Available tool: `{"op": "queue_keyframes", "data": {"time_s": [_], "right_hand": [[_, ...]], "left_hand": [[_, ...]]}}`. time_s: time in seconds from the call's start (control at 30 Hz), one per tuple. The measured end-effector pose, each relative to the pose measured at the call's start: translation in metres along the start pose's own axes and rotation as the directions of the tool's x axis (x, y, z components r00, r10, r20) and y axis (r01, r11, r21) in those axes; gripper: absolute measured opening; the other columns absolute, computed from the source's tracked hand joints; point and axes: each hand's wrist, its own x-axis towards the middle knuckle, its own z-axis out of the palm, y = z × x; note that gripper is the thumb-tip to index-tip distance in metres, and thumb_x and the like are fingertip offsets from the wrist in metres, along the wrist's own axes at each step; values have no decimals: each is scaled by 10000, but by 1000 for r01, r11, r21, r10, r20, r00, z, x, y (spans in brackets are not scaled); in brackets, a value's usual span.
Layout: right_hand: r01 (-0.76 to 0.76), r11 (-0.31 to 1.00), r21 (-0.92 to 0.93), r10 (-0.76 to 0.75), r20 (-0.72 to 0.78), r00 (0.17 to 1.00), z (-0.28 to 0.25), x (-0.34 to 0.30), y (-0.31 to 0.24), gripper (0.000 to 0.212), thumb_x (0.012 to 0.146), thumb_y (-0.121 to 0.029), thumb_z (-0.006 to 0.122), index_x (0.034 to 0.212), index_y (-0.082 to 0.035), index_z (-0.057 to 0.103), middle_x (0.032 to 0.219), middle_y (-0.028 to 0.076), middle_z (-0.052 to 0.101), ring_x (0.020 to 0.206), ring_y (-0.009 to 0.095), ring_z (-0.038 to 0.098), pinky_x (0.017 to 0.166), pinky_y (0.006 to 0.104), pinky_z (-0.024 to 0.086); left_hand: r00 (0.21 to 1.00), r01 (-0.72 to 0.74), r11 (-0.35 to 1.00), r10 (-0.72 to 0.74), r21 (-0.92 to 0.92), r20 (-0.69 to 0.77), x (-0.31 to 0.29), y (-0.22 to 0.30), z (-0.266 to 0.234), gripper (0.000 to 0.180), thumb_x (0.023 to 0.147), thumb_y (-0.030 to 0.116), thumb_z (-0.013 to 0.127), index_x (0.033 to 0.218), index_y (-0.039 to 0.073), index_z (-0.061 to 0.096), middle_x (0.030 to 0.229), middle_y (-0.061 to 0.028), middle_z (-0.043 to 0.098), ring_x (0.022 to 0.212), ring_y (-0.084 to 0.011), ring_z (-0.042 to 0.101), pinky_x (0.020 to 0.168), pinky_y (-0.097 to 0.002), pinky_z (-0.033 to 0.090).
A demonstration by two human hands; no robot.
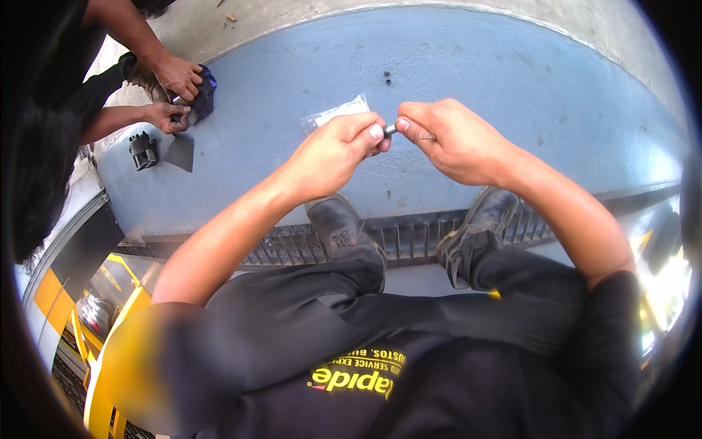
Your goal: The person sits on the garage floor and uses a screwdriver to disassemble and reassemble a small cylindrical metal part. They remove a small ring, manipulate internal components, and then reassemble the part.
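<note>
In front of me, between my two hands, is a small dark cylindrical part with a shiny metal band. The thumb and fingers of my left hand pinch one end of it. At the other end, the thumb and curled forefinger of my right hand close on it. A thin dark tip shows at the right fingers; what it belongs to is hidden. Just beyond my left hand lies a clear plastic bag with something white in it. Two small black pieces rest farther out on the blue floor.
At the far left, a co-worker's hands hold a dark purple-black cloth or bag. Near them are a black multi-post part and a dark square sheet. A metal drain grate runs under my boots.
</note>
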Motion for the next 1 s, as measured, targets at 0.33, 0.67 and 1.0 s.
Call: {"op": "queue_keyframes", "data": {"time_s": [0.33, 0.67, 1.0], "right_hand": [[10, 998, 69, -15, 62, 998, 10, -5, -4, 273, 1084, -230, 482, 996, 4, 592, 813, 237, 620, 741, 429, 565, 690, 491, 458], [-546, 584, 600, 362, 410, 837, -38, 26, 3, 545, 1002, -596, 594, 1151, -72, 581, 724, -55, 424, 543, 19, 302, 443, 189, 238], [-677, 735, 37, 629, 333, 702, -6, -17, 14, 347, 1101, -416, 487, 1010, -86, 545, 710, -19, 512, 633, 94, 517, 582, 284, 439]], "left_hand": [[997, -61, 997, 63, -46, 50, -6, -2, 7, 357, 1114, 283, 469, 1259, -1, 629, 1055, -58, 625, 1015, -155, 578, 953, -338, 495], [997, 62, 663, -69, -746, 21, -8, 19, -10, 493, 1136, 424, 327, 1373, 42, 529, 843, 6, 499, 642, -52, 335, 540, -203, 337], [997, -70, 490, 67, -869, -42, 5, 1, -28, 483, 1136, 366, 339, 1459, 20, 436, 873, -9, 474, 626, -59, 385, 531, -197, 359]]}}
